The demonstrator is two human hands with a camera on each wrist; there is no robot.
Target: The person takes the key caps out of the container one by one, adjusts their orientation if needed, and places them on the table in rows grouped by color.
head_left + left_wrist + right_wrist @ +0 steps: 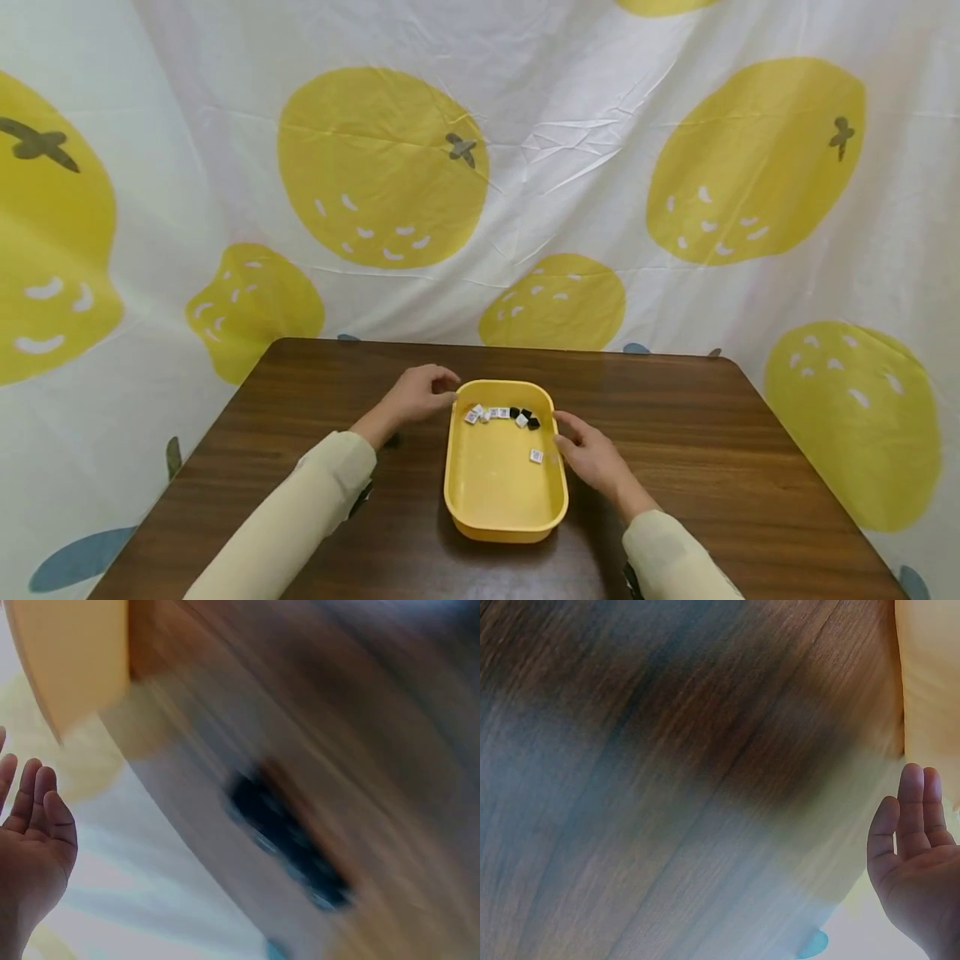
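Observation:
A yellow rectangular plastic tub stands on the table. Inside it, small white tiles and black tiles are gathered along the far end. One white tile lies apart, towards the right wall. My left hand is beside the tub's far left corner, fingertips close to the rim; in the left wrist view its fingers are extended and hold nothing. At the right wall is my right hand, its fingertips at the rim. Whether they touch it I cannot tell. The right wrist view shows these fingers fairly straight.
A dark wooden table extends around the tub. A black oblong object, blurred, lies on it near my left wrist. Behind the table hangs a white cloth printed with yellow fruit.

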